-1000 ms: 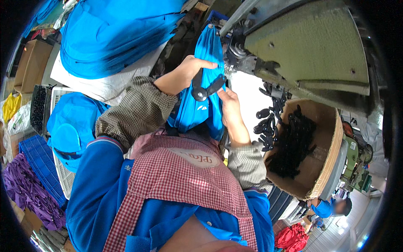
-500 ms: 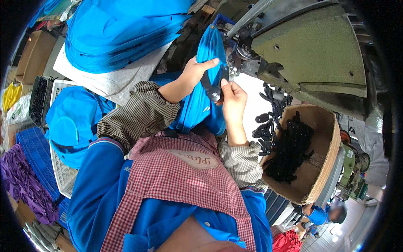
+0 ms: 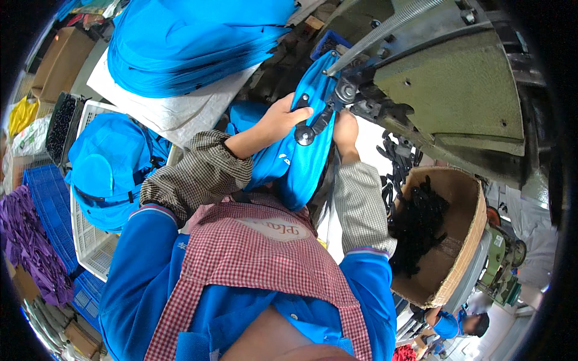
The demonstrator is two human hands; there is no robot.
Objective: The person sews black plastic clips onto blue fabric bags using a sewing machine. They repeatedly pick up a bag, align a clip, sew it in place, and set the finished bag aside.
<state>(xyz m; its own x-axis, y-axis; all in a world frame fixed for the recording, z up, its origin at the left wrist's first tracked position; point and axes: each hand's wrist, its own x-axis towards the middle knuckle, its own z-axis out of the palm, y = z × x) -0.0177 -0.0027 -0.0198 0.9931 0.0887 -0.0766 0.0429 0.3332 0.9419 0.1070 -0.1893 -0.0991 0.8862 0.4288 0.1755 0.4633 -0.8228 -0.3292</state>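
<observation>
Blue fabric (image 3: 306, 174) hangs in folds from my hands, with a black strap piece (image 3: 321, 124) on its upper part. A shiny round black disc ends the strap. My left hand (image 3: 278, 123) is closed on the folded fabric, its thumb lying over it beside the strap. Close to the head (image 3: 346, 92) of an olive-green press (image 3: 451, 84), my right hand (image 3: 345, 131) is closed at the fabric's right edge. The strap's upper end reaches under the press head. What the right fingertips grip is hidden there.
A cardboard box (image 3: 463, 225) of black strap pieces stands at my right; more pieces (image 3: 398, 157) lie on the white surface beside it. A thick blue fabric stack (image 3: 192, 45) rises at far left. Blue fabric items fill a white basket (image 3: 91, 256). Another person (image 3: 451, 325) is at lower right.
Both hands have brought the fabric and strap up to the press head. My right hand has moved from the round disc to the strap's upper end, and the forearm has reached farther forward.
</observation>
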